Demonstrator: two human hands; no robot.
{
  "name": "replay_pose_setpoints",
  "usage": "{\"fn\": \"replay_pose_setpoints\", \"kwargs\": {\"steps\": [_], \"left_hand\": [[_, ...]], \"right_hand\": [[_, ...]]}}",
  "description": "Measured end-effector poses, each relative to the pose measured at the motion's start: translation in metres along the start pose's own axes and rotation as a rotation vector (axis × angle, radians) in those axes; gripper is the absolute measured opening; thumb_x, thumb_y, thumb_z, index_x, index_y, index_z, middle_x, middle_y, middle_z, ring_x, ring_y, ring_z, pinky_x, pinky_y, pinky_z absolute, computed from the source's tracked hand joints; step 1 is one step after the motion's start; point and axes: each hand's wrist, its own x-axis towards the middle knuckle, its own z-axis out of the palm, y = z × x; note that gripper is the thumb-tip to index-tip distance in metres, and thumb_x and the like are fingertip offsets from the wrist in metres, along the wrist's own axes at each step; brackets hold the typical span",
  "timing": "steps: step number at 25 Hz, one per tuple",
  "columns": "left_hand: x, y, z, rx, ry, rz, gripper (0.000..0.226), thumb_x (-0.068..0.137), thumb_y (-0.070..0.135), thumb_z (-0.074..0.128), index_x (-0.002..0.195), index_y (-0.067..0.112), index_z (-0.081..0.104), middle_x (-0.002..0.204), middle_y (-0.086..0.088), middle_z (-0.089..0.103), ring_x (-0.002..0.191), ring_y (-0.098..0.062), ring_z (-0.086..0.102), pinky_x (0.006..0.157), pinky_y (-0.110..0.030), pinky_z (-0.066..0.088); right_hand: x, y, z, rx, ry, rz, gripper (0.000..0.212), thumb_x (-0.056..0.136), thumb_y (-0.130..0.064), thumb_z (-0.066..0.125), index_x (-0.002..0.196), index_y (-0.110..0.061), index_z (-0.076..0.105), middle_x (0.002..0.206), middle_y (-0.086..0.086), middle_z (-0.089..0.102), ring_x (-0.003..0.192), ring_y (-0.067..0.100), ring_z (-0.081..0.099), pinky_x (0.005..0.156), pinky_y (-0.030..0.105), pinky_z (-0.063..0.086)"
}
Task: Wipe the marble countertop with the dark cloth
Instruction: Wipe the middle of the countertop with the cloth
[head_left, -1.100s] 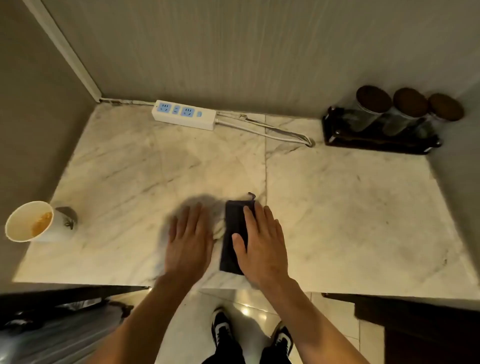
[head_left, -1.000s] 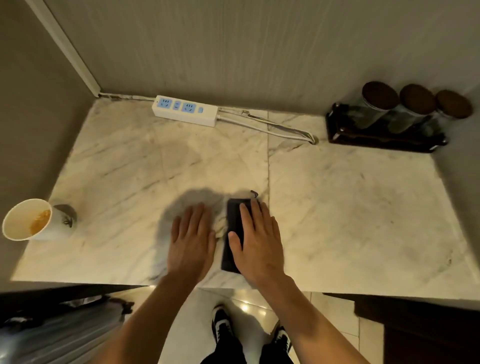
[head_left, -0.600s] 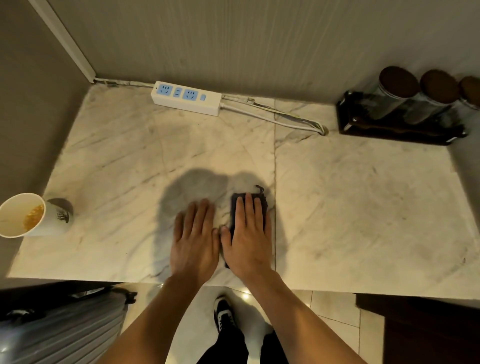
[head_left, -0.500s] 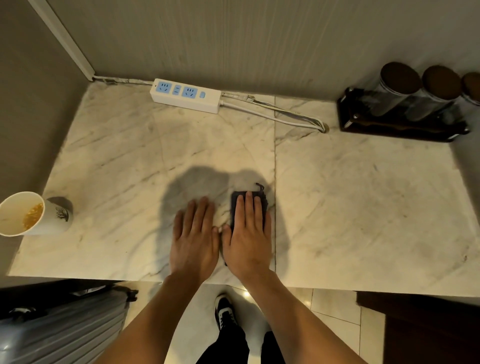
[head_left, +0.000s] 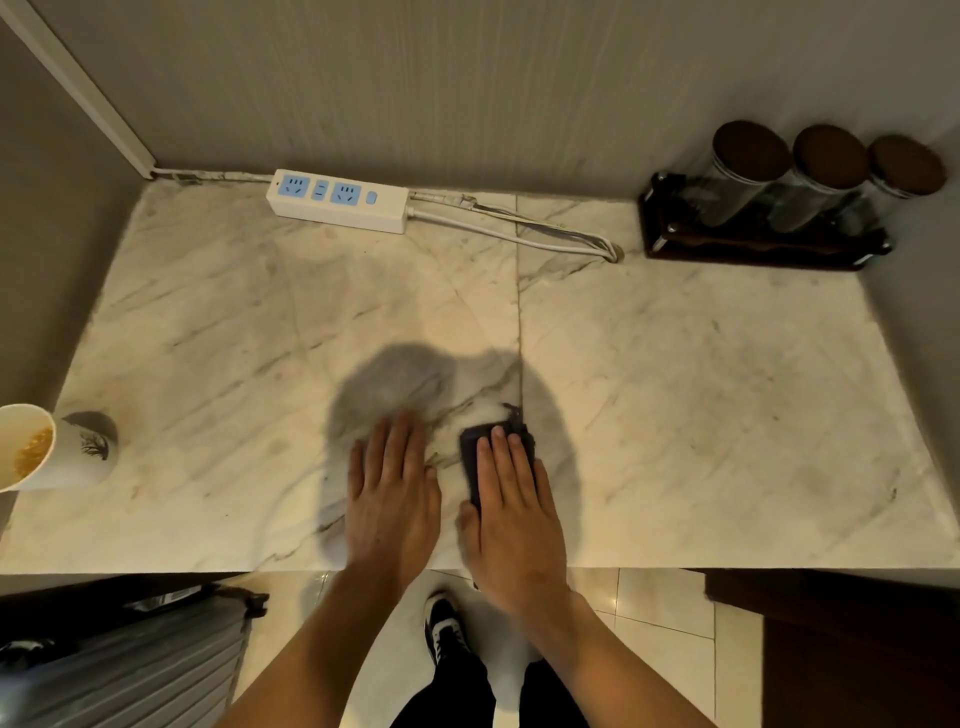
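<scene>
- nearest, at six o'clock, two forearms reach in over a tiled floor; a ribbed grey suitcase (head_left: 124, 660) stands at seven o'clock below the counter edge.
- right hand (head_left: 511, 512) lies flat, fingers together, pressing the dark cloth (head_left: 470, 457) onto the marble countertop (head_left: 701, 405); only the cloth's far and left edges show past the fingers, just left of the slab seam.
- left hand (head_left: 392, 499) rests beside it, released and palm down on bare marble, holding nothing.
- step in hand, by my reading: a wiping stroke near the front edge. much of the surface looks untouched, so the next move calls for sliding the cloth outward under steady pressure, towards twelve o'clock or sideways.
- at nine o'clock, one paper cup (head_left: 47, 449) with orange residue inside sits at the left edge.
- farthest, at eleven o'clock, one white power strip (head_left: 337, 200), its cable (head_left: 519, 234) trailing right.
- at two o'clock, three lidded glass jars (head_left: 810, 176) on one dark rack (head_left: 753, 249); wiping near these needs care.
</scene>
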Motion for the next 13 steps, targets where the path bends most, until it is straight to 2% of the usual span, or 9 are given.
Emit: {"fn": "replay_pose_setpoints", "kwargs": {"steps": [3, 7, 11, 13], "left_hand": [[-0.009, 0.018, 0.005, -0.038, 0.011, 0.012, 0.053, 0.095, 0.026, 0.03, 0.141, 0.002, 0.043, 0.147, -0.017, 0.043, 0.14, -0.032, 0.034, 0.114, -0.052, 0.026], [-0.013, 0.035, 0.011, -0.033, -0.007, 0.034, 0.052, 0.095, 0.025, 0.03, 0.137, 0.0, 0.047, 0.146, -0.018, 0.045, 0.138, -0.034, 0.036, 0.112, -0.054, 0.029], [-0.008, 0.038, 0.016, -0.042, -0.023, -0.014, 0.056, 0.096, 0.028, 0.027, 0.144, 0.001, 0.037, 0.151, -0.018, 0.037, 0.142, -0.032, 0.028, 0.115, -0.052, 0.023], [-0.004, 0.04, 0.017, -0.051, -0.019, -0.032, 0.057, 0.096, 0.028, 0.027, 0.145, 0.001, 0.033, 0.152, -0.018, 0.035, 0.143, -0.032, 0.027, 0.116, -0.052, 0.021]], "right_hand": [[-0.012, 0.026, -0.005, -0.032, -0.04, -0.149, 0.062, 0.093, -0.029, 0.039, 0.149, -0.006, 0.027, 0.157, 0.012, 0.021, 0.146, 0.026, 0.016, 0.116, 0.044, 0.018], [-0.003, 0.056, -0.015, -0.106, -0.092, -0.341, 0.061, 0.089, -0.029, 0.041, 0.146, -0.007, 0.035, 0.155, 0.009, 0.027, 0.144, 0.024, 0.024, 0.114, 0.042, 0.022], [0.01, 0.077, -0.02, -0.146, -0.181, -0.48, 0.065, 0.092, -0.034, 0.039, 0.151, -0.011, 0.022, 0.159, 0.006, 0.016, 0.148, 0.019, 0.008, 0.119, 0.041, 0.015], [0.019, 0.084, -0.021, -0.156, -0.198, -0.528, 0.065, 0.093, -0.034, 0.039, 0.151, -0.012, 0.021, 0.16, 0.006, 0.015, 0.148, 0.019, 0.006, 0.12, 0.04, 0.012]]}}
